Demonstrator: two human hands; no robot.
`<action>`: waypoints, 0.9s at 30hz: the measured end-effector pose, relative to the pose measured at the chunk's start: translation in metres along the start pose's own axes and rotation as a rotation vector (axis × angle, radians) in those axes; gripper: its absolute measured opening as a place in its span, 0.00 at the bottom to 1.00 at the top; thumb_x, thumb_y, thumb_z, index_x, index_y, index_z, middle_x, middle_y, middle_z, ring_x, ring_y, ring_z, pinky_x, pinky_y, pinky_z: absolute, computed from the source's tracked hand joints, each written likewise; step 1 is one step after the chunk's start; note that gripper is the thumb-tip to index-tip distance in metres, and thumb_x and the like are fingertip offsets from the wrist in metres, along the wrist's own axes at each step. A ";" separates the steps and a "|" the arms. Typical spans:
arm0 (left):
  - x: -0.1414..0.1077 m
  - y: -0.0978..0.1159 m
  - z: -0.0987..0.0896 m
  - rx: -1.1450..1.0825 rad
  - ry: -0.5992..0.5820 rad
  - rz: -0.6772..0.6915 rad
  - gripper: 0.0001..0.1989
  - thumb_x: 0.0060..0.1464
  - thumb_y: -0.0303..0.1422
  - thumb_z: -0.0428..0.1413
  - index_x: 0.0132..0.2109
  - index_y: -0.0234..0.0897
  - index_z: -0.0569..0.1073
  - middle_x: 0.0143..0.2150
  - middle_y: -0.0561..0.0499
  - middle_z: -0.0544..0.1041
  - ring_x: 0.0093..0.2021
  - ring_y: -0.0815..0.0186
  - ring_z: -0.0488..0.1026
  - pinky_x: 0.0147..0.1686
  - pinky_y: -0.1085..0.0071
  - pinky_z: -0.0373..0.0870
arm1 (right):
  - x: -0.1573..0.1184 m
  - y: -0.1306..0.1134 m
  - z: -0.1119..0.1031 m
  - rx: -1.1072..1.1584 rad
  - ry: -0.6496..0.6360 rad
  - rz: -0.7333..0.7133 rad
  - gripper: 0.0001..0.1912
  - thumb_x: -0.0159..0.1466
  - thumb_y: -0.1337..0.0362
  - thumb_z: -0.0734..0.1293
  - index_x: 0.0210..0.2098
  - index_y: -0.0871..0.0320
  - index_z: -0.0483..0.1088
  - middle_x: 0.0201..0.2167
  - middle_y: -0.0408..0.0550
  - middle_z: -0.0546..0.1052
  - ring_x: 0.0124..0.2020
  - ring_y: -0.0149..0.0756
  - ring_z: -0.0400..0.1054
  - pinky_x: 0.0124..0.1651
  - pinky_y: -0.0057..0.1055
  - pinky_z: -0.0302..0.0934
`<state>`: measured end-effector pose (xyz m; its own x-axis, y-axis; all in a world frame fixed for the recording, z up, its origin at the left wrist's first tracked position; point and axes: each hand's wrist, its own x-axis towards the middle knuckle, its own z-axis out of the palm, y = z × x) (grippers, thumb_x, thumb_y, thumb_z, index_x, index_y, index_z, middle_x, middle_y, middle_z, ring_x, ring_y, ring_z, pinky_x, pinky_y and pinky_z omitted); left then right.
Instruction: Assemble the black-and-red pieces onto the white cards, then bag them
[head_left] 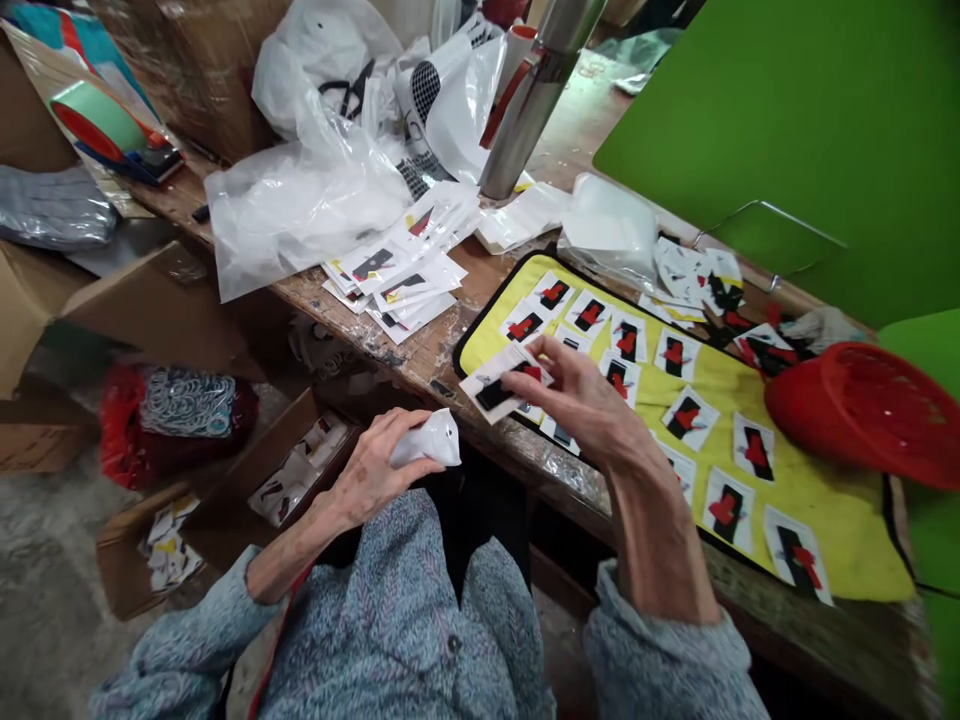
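My left hand (379, 465) is closed round a white plastic bag (429, 440), above my lap. Between the thumb and fingers of my right hand (574, 395) is a white card (491, 388) with a black and red item on it, held over the near left edge of a yellow mat (847, 545). Several similar cards with black and red pieces lie spread on the mat, such as one card (726, 508) to the right of my right wrist. A stack of printed cards (405, 290) lies on the table left of the mat.
A red basket (862, 415) leans at the mat's right end. A steel flask (517, 120) stands behind the card stack, beside crumpled clear plastic (300, 190). A tape dispenser (112, 130) sits at the far left. Open cardboard boxes (247, 470) stand below the table on the left.
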<state>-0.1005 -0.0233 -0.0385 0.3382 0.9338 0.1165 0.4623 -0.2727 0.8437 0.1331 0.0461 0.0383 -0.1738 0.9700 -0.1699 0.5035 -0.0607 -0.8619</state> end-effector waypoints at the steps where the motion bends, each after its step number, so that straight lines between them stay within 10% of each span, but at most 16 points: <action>1: 0.000 0.000 0.000 -0.007 -0.004 -0.005 0.22 0.53 0.35 0.63 0.54 0.40 0.69 0.46 0.48 0.76 0.45 0.61 0.72 0.45 0.63 0.69 | -0.011 -0.001 0.003 0.060 -0.015 0.009 0.12 0.59 0.54 0.67 0.35 0.55 0.64 0.32 0.44 0.71 0.33 0.37 0.66 0.34 0.32 0.59; 18: -0.005 0.005 0.003 -0.030 -0.070 0.074 0.33 0.51 0.35 0.64 0.61 0.41 0.62 0.52 0.45 0.71 0.52 0.58 0.71 0.53 0.58 0.71 | -0.060 0.013 0.054 0.341 0.114 0.142 0.15 0.58 0.53 0.68 0.32 0.54 0.61 0.28 0.42 0.70 0.28 0.33 0.64 0.29 0.29 0.60; 27: -0.010 0.003 0.015 0.085 -0.040 0.150 0.31 0.52 0.31 0.61 0.61 0.38 0.60 0.50 0.43 0.71 0.49 0.57 0.70 0.51 0.57 0.72 | -0.074 0.026 0.085 0.101 0.194 0.109 0.11 0.64 0.54 0.61 0.34 0.54 0.58 0.30 0.43 0.69 0.30 0.36 0.64 0.34 0.33 0.60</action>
<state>-0.0900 -0.0367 -0.0450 0.4400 0.8717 0.2158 0.4711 -0.4286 0.7709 0.0870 -0.0472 -0.0125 0.0472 0.9829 -0.1780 0.4219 -0.1812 -0.8883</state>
